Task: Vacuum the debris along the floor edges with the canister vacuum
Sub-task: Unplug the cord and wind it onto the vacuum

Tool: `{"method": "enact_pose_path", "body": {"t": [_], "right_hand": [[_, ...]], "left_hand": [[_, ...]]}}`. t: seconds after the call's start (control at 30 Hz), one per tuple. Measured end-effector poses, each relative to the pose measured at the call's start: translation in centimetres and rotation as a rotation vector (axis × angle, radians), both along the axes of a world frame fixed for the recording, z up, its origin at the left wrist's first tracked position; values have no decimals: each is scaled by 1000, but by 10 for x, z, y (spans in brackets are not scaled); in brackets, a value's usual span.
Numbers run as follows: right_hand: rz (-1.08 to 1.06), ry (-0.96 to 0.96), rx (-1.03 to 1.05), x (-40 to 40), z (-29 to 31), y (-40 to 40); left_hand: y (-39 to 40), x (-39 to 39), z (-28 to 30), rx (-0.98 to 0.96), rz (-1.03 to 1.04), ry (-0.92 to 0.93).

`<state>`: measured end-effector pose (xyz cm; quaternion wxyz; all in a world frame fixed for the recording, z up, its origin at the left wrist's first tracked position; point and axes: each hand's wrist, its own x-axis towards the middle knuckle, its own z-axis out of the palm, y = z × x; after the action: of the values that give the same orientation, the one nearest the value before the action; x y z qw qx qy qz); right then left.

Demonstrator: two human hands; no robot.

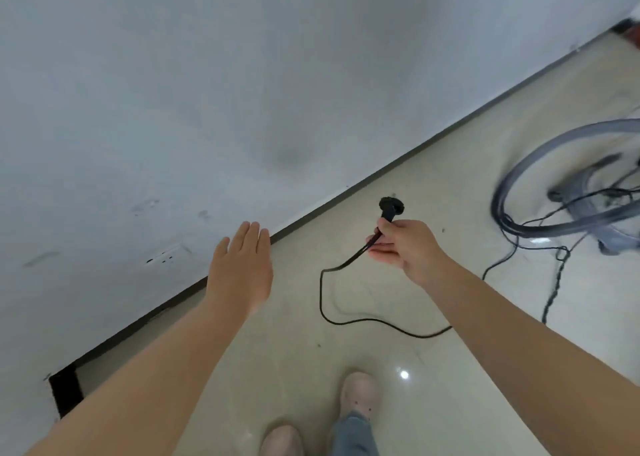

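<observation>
My right hand (407,246) grips the black power plug (390,208) of the vacuum, plug head pointing up toward the wall. Its black cord (346,320) loops down across the pale tiled floor and runs off under my right forearm. My left hand (242,268) is held out flat with fingers together, empty, in front of a white wall socket (166,255) low on the wall. At the right edge lies the coiled grey vacuum hose (512,185) with part of the canister (620,237), blurred.
A white wall (207,109) meets the floor along a dark baseboard (381,175) running diagonally. A dark gap (65,390) opens at the lower left. My two feet in pale shoes (358,396) stand at the bottom. Small dark specks (319,346) dot the floor.
</observation>
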<state>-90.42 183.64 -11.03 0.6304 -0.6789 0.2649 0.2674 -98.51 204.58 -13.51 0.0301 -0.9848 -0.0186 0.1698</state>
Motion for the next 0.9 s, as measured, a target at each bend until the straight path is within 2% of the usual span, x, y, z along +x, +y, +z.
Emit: {"method": "enact_pose_path", "body": {"t": [0.1, 0.2, 0.3, 0.37, 0.47, 0.53, 0.6, 0.67, 0.73, 0.77, 0.83, 0.87, 0.9], "right_hand": [[-268, 16, 163, 11, 38, -84], [-512, 24, 370, 16, 69, -168], [-603, 15, 442, 18, 94, -252], [-645, -13, 467, 21, 106, -311], [-777, -75, 477, 27, 114, -404], [-930, -106, 453, 29, 111, -469], [-1097, -132, 404, 27, 106, -530], [-1181, -125, 338, 30, 98, -580], [-1151, -57, 253, 38, 87, -613], [-1079, -26, 178, 48, 82, -623], [-736, 19, -159, 70, 79, -626], [-520, -11, -364, 84, 78, -625], [-289, -104, -448, 99, 80, -622]], "left_hand": [[-74, 39, 21, -80, -153, 60], [-162, 71, 29, -269, -247, 166], [-268, 102, 31, -449, -352, 201], [-338, 124, 32, -530, -329, 206], [-419, 153, 36, -582, -223, 203], [-450, 171, 42, -558, -185, 276], [-466, 195, 47, -415, -238, 411], [-478, 220, 58, -362, -222, 492], [-496, 241, 71, -518, -144, 499], [-512, 252, 83, -590, -133, 442], [-548, 273, 106, -662, -225, 291], [-568, 285, 117, -659, -342, 237], [-588, 297, 127, -646, -470, 215]]}}
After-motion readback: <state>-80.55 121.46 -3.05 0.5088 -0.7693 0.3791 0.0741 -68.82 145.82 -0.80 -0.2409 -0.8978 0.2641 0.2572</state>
